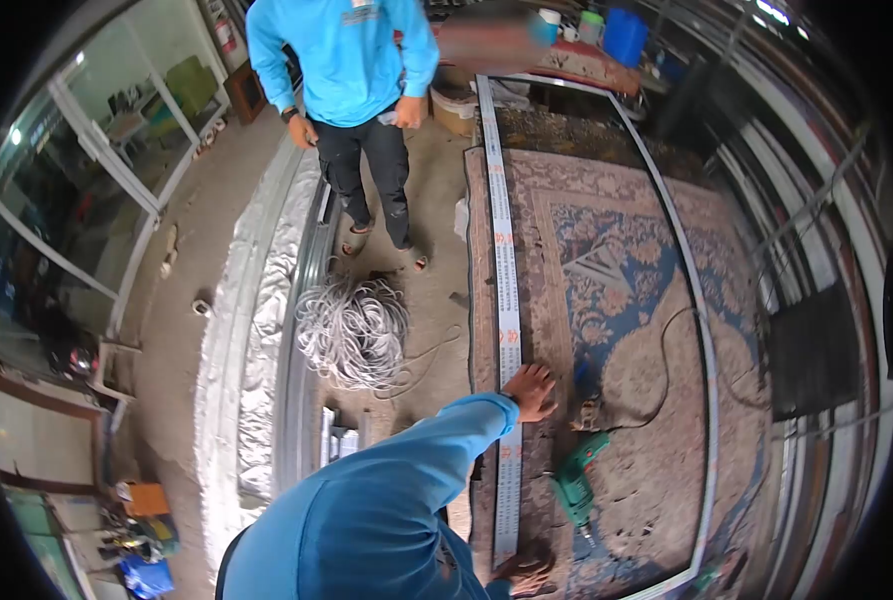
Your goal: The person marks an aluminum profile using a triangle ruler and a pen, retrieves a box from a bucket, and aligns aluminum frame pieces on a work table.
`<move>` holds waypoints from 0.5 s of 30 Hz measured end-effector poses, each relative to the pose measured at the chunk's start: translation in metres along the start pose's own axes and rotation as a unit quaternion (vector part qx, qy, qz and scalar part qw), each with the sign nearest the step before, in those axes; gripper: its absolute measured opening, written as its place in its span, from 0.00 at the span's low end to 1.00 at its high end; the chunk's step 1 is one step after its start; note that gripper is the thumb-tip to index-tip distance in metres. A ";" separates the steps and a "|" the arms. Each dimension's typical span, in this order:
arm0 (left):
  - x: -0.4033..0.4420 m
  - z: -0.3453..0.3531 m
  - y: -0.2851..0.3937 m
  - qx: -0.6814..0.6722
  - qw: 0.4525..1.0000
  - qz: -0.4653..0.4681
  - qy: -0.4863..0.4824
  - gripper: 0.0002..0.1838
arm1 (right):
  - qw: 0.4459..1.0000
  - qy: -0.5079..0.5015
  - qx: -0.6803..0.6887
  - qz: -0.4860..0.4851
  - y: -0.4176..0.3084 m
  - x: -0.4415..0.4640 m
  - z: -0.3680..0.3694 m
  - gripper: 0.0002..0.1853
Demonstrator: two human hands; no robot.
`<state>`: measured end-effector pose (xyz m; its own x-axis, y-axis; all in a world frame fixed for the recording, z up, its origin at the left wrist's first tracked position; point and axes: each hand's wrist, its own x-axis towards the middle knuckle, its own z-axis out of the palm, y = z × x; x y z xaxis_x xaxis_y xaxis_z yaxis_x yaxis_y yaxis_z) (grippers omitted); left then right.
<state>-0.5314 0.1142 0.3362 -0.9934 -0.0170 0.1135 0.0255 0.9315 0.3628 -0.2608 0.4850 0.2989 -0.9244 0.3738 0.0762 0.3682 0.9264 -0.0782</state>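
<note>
A large rectangular metal frame lies on a patterned carpet (656, 400). Its near long rail (506, 280) is wrapped in white printed film. My left hand (531, 390) rests on this rail with its fingers apart, reaching over the inner edge. Lower down, at the bottom of the view, my right hand (528, 573) lies by the rail's near end, fingers spread and partly in shadow. Neither hand visibly holds anything. Inside the frame, right of my hands, a green power drill (578, 485) lies on the carpet, its bit toward the bottom.
A person in blue (351, 60) stands ahead to the left. Coiled pale cord (351, 332) and long metal profiles (306, 300) lie on the floor. A dark cable (656, 410) crosses the carpet. Racked profiles (816, 200) line the right side; glass doors (96, 150) stand left.
</note>
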 end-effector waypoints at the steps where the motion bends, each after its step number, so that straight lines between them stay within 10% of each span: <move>1: -0.003 0.001 -0.001 -0.027 1.000 0.003 -0.006 0.33 | 1.000 -0.006 -0.001 -0.023 0.001 0.000 -0.005 0.30; 4: 0.001 -0.002 -0.011 -0.132 0.991 0.005 -0.028 0.32 | 1.000 -0.002 0.006 -0.020 0.006 -0.002 0.003 0.33; 7: -0.018 -0.023 -0.023 -0.470 0.867 -0.013 0.165 0.27 | 0.999 0.003 0.026 -0.044 0.000 -0.001 0.012 0.34; 11: -0.117 -0.081 -0.081 -0.419 0.905 -0.076 0.017 0.26 | 0.988 0.097 0.056 -0.108 -0.044 -0.005 0.007 0.34; 14: -0.239 0.063 -0.213 0.052 0.958 0.134 -0.247 0.25 | 0.969 0.173 0.085 -0.157 -0.077 -0.005 -0.002 0.35; 15: -0.278 0.075 -0.242 -0.060 0.952 0.002 -0.300 0.26 | 0.961 0.196 0.095 -0.173 -0.087 -0.003 -0.005 0.35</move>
<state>-0.2700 -0.0792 0.1475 -0.8776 0.2308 -0.4203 0.0065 0.8822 0.4709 -0.2893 0.4035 0.3104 -0.8658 0.0670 0.4959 -0.0138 0.9874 -0.1574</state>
